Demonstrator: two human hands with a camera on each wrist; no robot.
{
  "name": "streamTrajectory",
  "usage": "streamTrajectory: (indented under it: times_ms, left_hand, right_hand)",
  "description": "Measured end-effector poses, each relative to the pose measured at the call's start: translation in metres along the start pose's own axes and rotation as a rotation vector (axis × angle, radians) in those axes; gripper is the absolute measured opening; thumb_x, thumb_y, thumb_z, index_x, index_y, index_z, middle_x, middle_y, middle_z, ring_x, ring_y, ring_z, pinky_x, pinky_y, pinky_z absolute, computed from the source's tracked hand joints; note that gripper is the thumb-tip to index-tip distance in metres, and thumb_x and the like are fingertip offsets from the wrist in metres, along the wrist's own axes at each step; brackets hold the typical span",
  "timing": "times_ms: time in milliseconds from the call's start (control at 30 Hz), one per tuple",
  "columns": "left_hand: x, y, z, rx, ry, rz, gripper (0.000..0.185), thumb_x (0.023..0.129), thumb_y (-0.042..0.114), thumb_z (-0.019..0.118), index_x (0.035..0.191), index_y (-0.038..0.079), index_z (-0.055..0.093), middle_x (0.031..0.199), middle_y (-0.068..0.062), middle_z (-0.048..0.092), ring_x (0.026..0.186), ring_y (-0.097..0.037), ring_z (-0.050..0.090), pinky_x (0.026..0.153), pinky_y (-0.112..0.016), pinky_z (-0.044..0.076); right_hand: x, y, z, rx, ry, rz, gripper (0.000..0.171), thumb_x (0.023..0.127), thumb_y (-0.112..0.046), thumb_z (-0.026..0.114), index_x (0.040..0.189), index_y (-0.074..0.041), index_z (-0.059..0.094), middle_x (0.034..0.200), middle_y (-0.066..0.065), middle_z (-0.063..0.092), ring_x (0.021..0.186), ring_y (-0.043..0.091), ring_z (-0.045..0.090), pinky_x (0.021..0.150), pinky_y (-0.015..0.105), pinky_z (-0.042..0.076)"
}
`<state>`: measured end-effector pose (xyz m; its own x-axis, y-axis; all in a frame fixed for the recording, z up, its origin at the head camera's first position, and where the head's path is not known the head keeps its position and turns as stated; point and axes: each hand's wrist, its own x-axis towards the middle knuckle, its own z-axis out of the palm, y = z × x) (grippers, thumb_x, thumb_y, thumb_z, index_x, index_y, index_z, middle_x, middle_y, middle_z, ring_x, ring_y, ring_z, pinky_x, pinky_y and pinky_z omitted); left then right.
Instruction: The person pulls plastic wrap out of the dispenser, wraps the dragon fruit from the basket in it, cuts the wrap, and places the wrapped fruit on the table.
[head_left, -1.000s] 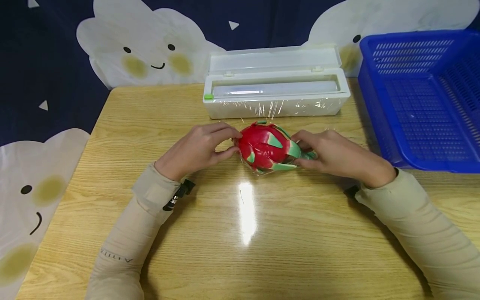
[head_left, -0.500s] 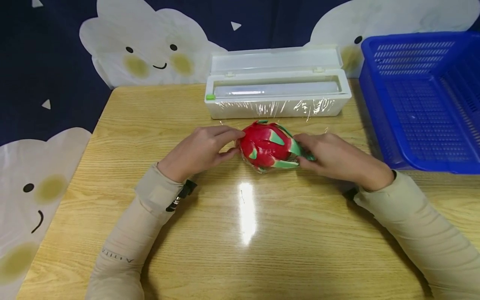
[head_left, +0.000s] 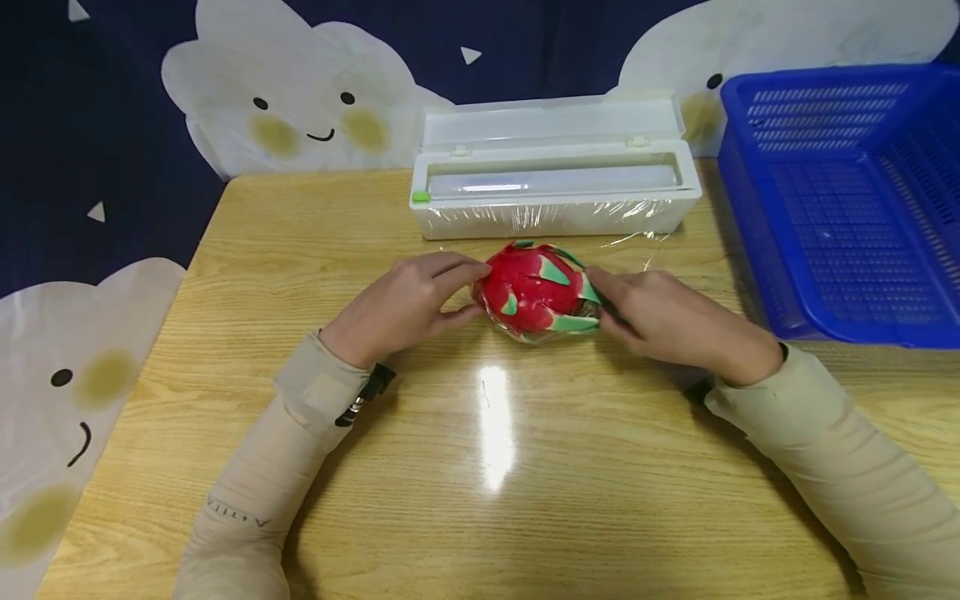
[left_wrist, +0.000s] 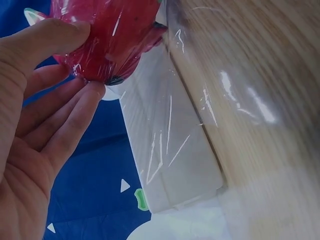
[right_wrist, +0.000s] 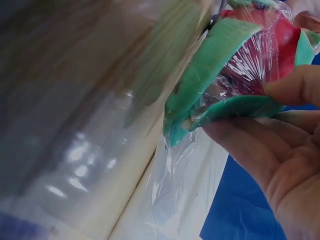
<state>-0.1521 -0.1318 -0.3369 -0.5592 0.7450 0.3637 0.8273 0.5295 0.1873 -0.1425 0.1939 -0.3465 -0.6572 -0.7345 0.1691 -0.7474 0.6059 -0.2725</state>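
Observation:
A dragon fruit [head_left: 531, 287], red with green-tipped scales, lies in clear cling film [right_wrist: 247, 65] between both hands. My left hand [head_left: 408, 302] holds its rounded left end, thumb on one side and fingers on the other, as the left wrist view shows. At the leafy right end, my right hand [head_left: 663, 317] pinches green scales [right_wrist: 215, 70] and film between thumb and fingers. Behind the fruit stands a long white cling film box [head_left: 555, 218], lid up, with a film roll [head_left: 555, 179] inside. Film hangs over its front wall.
A blue plastic basket [head_left: 832, 200] stands at the right, close to the right forearm. The wooden table [head_left: 450, 517] carries everything and has a glare streak near its middle. A dark cloth [head_left: 525, 42] with cloud prints hangs behind the box.
The fruit and my left hand have shifted slightly right in the head view. My right fingers have moved in over the green tips, which are now more hidden.

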Motion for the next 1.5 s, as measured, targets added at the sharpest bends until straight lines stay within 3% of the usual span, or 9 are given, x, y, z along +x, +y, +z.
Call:
streamTrajectory:
  times_ms: [233,467,633,733,900,1000,1133,1333,1500]
  left_hand:
    - [-0.0046,-0.0005,0.0045,0.009,0.024,-0.009,0.040,0.093,0.020,0.079,0.125,-0.002,0.069,0.116,-0.014,0.075,0.105,-0.024,0.075,0.094,-0.036,0.063]
    - [-0.0046,-0.0005,0.0068,-0.008,0.040,-0.010,0.042,0.091,0.019,0.081,0.126,-0.002,0.070,0.117,-0.014,0.075,0.107,-0.024,0.075,0.095,-0.036,0.063]
    - [-0.0045,-0.0005,0.0063,-0.009,0.040,-0.006,0.042,0.091,0.018,0.081,0.126,-0.002,0.069,0.117,-0.014,0.075,0.106,-0.025,0.075,0.095,-0.036,0.063]
    - [-0.0045,-0.0005,0.0065,-0.005,0.044,-0.003,0.041,0.091,0.018,0.080,0.126,-0.002,0.070,0.116,-0.014,0.075,0.105,-0.025,0.075,0.094,-0.036,0.063]
    - [-0.0041,0.0003,0.0074,0.000,0.045,-0.004,0.041,0.091,0.019,0.080,0.125,-0.002,0.070,0.116,-0.014,0.075,0.105,-0.024,0.075,0.094,-0.035,0.063]
    - [-0.0031,0.0007,0.0077,0.004,0.045,-0.007,0.042,0.091,0.019,0.080,0.126,-0.002,0.069,0.116,-0.014,0.075,0.106,-0.024,0.074,0.095,-0.036,0.063]
    - [-0.0023,0.0011,0.0091,0.009,0.042,-0.015,0.045,0.091,0.021,0.081,0.127,-0.003,0.068,0.119,-0.015,0.074,0.109,-0.026,0.073,0.097,-0.037,0.062]
    - [-0.0014,0.0024,0.0101,0.006,0.036,-0.032,0.052,0.088,0.026,0.083,0.128,-0.004,0.067,0.119,-0.015,0.073,0.110,-0.027,0.072,0.098,-0.037,0.062]
    - [0.0007,0.0040,0.0105,0.005,0.031,-0.041,0.050,0.092,0.026,0.080,0.130,-0.003,0.066,0.119,-0.016,0.073,0.111,-0.027,0.071,0.099,-0.038,0.061]
  right_hand:
    - [0.0004,-0.0003,-0.0005,-0.009,-0.004,-0.007,0.047,0.092,-0.001,0.063,0.137,0.009,0.053,0.064,-0.003,0.049,0.054,0.008,0.044,0.047,0.026,0.042]
    - [-0.0020,-0.0005,-0.0010,0.009,0.032,0.016,0.052,0.092,-0.003,0.062,0.142,0.009,0.054,0.066,-0.001,0.054,0.055,0.007,0.045,0.049,0.024,0.045]
    - [-0.0022,0.0000,-0.0017,-0.011,0.081,0.024,0.047,0.094,-0.008,0.064,0.138,0.006,0.060,0.099,0.016,0.072,0.076,0.022,0.067,0.066,0.042,0.062]
    - [-0.0008,0.0012,-0.0011,-0.038,0.103,0.016,0.044,0.094,-0.009,0.067,0.135,0.006,0.062,0.117,0.023,0.066,0.088,0.030,0.070,0.072,0.047,0.063]
    - [-0.0006,0.0018,-0.0007,-0.005,0.087,0.023,0.046,0.094,-0.007,0.065,0.138,0.007,0.060,0.131,0.025,0.067,0.107,0.038,0.072,0.086,0.053,0.063]
    - [-0.0021,0.0016,-0.0016,0.022,0.053,0.043,0.048,0.095,-0.005,0.062,0.141,0.008,0.057,0.117,0.022,0.074,0.093,0.030,0.074,0.078,0.047,0.064]
    - [-0.0027,0.0032,-0.0006,0.030,0.036,0.034,0.046,0.095,-0.002,0.061,0.139,0.009,0.055,0.102,0.016,0.073,0.076,0.018,0.064,0.068,0.041,0.061]
    - [-0.0018,0.0050,0.0012,0.007,0.035,-0.010,0.041,0.093,0.001,0.062,0.133,0.010,0.055,0.088,0.009,0.066,0.072,0.018,0.061,0.065,0.039,0.059]
    - [-0.0003,0.0060,0.0012,0.008,-0.004,0.011,0.037,0.093,0.002,0.060,0.129,0.007,0.053,0.084,0.005,0.060,0.071,0.017,0.056,0.065,0.036,0.055]
